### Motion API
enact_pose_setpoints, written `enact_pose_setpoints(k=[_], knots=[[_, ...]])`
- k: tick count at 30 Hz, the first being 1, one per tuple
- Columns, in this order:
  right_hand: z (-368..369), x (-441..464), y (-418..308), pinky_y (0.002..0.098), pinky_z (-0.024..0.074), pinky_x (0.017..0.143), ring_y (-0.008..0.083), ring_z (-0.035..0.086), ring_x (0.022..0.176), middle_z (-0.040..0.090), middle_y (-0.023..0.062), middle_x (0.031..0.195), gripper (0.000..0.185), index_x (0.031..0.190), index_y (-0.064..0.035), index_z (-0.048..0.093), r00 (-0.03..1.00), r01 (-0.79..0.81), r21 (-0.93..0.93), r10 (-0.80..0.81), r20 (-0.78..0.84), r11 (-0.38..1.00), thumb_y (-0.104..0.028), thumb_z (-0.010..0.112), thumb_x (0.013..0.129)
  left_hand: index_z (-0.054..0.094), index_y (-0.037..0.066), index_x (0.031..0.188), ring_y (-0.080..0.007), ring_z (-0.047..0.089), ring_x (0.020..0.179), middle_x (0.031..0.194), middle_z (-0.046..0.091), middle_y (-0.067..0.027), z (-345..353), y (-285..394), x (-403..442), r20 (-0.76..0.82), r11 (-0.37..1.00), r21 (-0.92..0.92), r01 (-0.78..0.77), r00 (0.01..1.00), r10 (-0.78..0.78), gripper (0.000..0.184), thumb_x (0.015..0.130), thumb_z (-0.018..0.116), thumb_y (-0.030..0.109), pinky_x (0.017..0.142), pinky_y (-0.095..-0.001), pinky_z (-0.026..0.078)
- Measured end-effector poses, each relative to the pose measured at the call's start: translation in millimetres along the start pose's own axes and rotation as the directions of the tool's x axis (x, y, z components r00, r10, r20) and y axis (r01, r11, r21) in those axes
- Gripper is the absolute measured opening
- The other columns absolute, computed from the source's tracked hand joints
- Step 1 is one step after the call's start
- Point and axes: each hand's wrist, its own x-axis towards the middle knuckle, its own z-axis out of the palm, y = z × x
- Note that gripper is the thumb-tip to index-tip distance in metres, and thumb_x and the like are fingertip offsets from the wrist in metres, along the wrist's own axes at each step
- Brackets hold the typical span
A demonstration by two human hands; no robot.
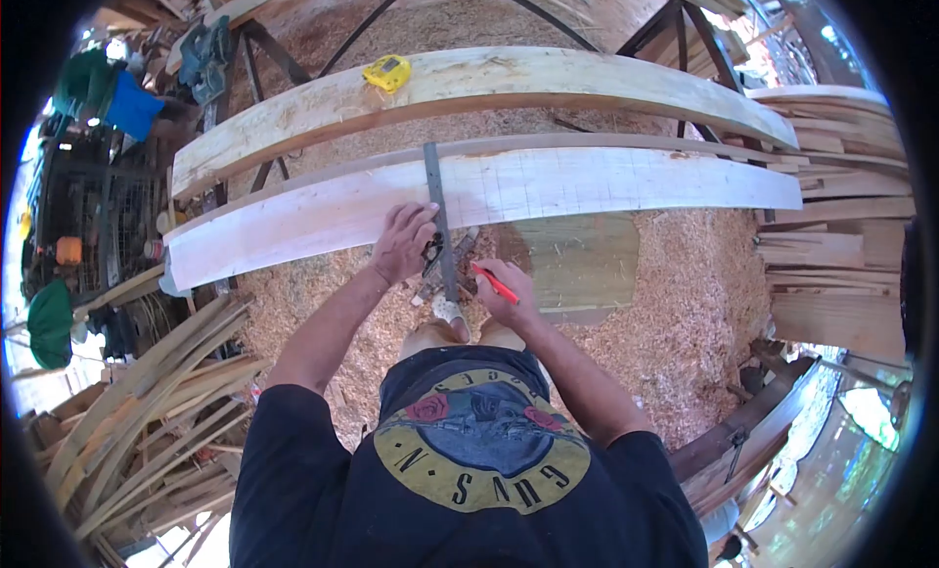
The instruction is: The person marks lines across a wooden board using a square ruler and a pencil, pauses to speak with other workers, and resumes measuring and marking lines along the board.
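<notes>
My left hand grips the dark head of a combination square at the near edge of a pale board. The square's metal blade lies across the board's face and sticks out toward my body. Several thin pencil lines cross the board to the right of the blade. Just right of the square, my right hand is closed around a red carpenter's pencil. This hand is below the board's near edge, apart from its surface. The pencil's tip is too small to make out.
A second thick board lies behind, with a yellow tape measure on it. Dark metal trestle legs stand beneath. Stacked timber is at right, curved wood strips at left. Wood shavings cover the floor around a flat panel.
</notes>
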Motion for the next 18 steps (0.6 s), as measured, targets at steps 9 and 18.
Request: enact_pose_setpoints(k=[9, 18], knots=[[-42.6, -68.0, 36.5, 0.0422, 0.0611, 0.082, 0.0303, 0.079, 0.091, 0.079, 0.0181, 0.097, 0.023, 0.117, -0.0074, 0.074, 0.907, -0.405, 0.054, 0.409, -0.102, 0.913, -0.022, 0.070, 0.099, 0.058, 0.005, 0.117, -0.0395, 0.057, 0.130, 0.139, 0.060, -0.0220, -35.0, 8.1, 9.1, -0.068, 0.976, -0.198, 0.087, 0.992, -0.102, 0.041, 0.080, 0.075, 0.005, 0.113, -0.0515, 0.042], [-41.1, -155.0, 91.1, 0.0419, 0.0624, 0.080, 0.0284, 0.079, 0.086, 0.079, 0.0145, 0.094, 0.024, 0.118, -0.0168, 0.075, 0.769, -0.562, 0.145, 0.579, -0.271, 0.814, -0.029, 0.070, 0.098, 0.057, 0.003, 0.117, -0.0172, 0.060, 0.085, 0.095, 0.063, -0.0053, -102.5, 35.7, 28.2, -0.166, 0.575, -0.668, 0.473, 0.658, -0.734, 0.024, 0.109, 0.067, 0.024, 0.082, -0.0355, 0.052]])
